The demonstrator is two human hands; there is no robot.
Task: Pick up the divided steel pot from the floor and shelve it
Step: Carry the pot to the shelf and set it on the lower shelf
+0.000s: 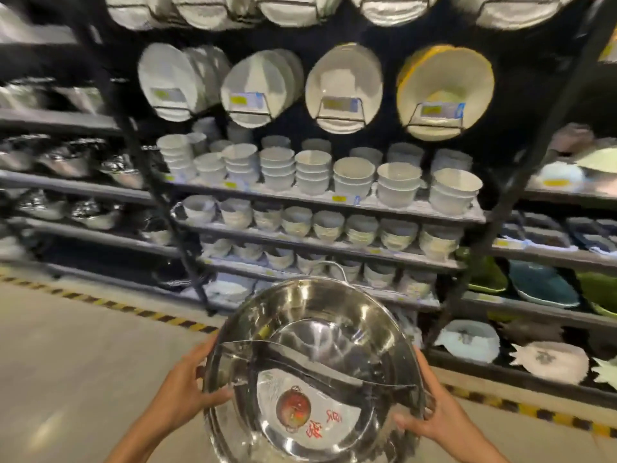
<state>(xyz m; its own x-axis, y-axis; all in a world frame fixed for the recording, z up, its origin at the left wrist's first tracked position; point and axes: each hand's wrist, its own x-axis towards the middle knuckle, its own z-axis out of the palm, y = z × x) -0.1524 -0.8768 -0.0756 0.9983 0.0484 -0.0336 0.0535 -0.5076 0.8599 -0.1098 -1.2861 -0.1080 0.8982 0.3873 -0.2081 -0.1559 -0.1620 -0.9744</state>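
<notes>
Your left hand (pixel 187 392) gripped the left rim of the divided steel pot (pixel 314 372), thumb hooked over the edge inside, fingers wrapped behind. Your right hand (pixel 430 412) clamped the opposite rim, thumb also inside the bowl. So the pot hung betw. both hands, off the floor (pixel 73 345), tilted w/ its open mouth facing you. A curved divider wall (pixel 300 359) ran across the inside from your left thumb toward your right hand. Just below that, nearer your wrists, a white label w/ a red pot picture and red characters (pixel 300 409) was stuck to the bottom. On the far rim, away from both hands, a loop handle (pixel 329 267) stuck up.

Beyond the pot stood a dark shelf rack (pixel 334 225) w/ rows of stacked white bowls (pixel 354 178). Higher up, white plates (pixel 344 88) stood on edge in wire holders, and one to the right had a yellow rim (pixel 445 91). Further left of your left hand, shelves held shiny steel ware (pixel 66 162), blurred. Right of your right hand, low shelves carried green and blue dishes (pixel 544 282). Yellow-black hazard tape (pixel 110 304) ran along the floor at the rack's foot.
</notes>
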